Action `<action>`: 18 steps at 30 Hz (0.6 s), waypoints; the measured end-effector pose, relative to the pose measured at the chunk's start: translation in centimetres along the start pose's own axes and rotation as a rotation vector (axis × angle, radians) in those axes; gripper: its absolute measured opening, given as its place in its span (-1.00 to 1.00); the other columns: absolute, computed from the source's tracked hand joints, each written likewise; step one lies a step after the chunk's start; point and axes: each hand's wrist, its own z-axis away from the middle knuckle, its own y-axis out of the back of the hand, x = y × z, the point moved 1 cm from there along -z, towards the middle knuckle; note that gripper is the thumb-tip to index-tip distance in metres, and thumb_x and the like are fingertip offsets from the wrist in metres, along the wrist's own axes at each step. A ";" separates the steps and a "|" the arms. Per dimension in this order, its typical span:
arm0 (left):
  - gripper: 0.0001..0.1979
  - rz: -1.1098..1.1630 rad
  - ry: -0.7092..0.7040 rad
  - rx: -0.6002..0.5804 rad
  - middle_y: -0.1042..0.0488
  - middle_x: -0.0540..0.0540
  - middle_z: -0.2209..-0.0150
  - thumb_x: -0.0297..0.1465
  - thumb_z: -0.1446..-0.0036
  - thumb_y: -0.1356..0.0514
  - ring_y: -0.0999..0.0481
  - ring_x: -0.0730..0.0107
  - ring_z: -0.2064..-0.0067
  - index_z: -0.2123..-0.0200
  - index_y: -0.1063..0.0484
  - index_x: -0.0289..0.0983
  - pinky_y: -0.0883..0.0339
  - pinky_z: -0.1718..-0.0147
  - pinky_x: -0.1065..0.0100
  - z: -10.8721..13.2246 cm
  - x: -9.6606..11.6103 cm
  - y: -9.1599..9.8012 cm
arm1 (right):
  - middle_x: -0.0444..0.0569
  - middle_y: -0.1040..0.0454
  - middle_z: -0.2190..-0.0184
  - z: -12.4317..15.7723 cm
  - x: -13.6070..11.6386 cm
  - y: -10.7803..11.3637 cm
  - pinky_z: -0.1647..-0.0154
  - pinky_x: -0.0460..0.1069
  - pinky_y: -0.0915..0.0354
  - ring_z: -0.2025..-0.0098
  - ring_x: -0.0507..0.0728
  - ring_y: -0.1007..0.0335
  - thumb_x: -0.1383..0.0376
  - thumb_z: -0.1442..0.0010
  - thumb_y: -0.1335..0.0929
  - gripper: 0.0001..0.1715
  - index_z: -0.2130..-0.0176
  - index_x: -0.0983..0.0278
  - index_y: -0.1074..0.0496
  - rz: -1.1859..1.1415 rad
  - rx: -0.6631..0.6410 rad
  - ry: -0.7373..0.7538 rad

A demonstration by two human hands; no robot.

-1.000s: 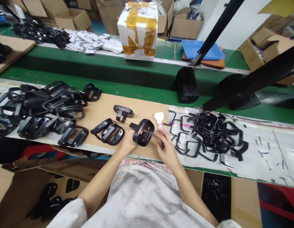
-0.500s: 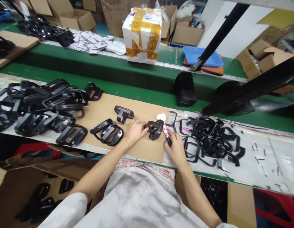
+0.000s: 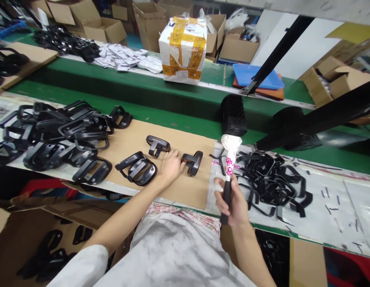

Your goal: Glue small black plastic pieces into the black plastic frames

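Note:
My right hand [image 3: 234, 203] is wrapped round the black handle of a hammer [image 3: 229, 159]; its head is covered in white, and pink marks show on the white shaft. The hammer is raised upright over the cardboard's right edge. My left hand [image 3: 172, 165] rests on the cardboard sheet [image 3: 181, 191], its fingertips closed on the near end of a black plastic bracket [image 3: 194, 162] lying there. Left of that hand lie another black bracket [image 3: 157, 142] and a pair of black frame-shaped parts [image 3: 139, 169] leaning together.
A heap of black brackets [image 3: 62, 127] covers the bench's left side. Thin black bent strips [image 3: 268, 179] are piled on the right. Behind stand a black perforated container [image 3: 233, 115], a taped white box [image 3: 183, 52] and a blue tray [image 3: 258, 75]. A dark slanted post crosses the right.
My right hand has lifted the hammer up and to the right, away from the bracket. That bracket now lies turned differently, with my left hand still at its end.

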 end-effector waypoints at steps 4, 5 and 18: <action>-0.72 -0.018 0.021 -0.013 -0.52 -0.34 0.07 -0.35 -0.41 -0.10 -0.46 -0.12 -0.09 0.09 -0.59 -0.34 -0.31 -0.12 0.00 -0.5 0.4 0.1 | -0.31 -0.25 0.55 2.6 3.0 0.5 0.74 -0.19 0.11 0.71 -0.11 0.14 -0.13 -0.32 -0.42 -0.42 -0.20 0.05 -0.39 0.103 0.132 -0.163; -0.72 -0.015 0.028 -0.019 -0.52 -0.33 0.05 -0.35 -0.41 -0.10 -0.45 -0.12 -0.10 0.07 -0.59 -0.33 -0.30 -0.14 -0.01 -0.6 0.6 0.1 | -0.30 -0.28 0.54 3.2 3.6 0.8 0.73 -0.18 0.08 0.70 -0.10 0.09 -0.13 -0.27 -0.47 -0.34 -0.22 0.08 -0.40 0.158 0.174 -0.194; -0.79 -0.002 0.002 -0.002 -0.51 -0.27 0.04 -0.39 -0.35 -0.17 -0.45 -0.07 -0.11 0.10 -0.60 -0.31 -0.30 -0.18 0.02 -0.5 1.4 -0.1 | -0.14 -0.48 0.41 3.8 6.2 1.1 0.69 -0.09 -0.17 0.65 -0.04 -0.09 -0.14 -0.37 -0.35 -0.13 -0.46 0.22 -0.28 0.556 0.051 -0.186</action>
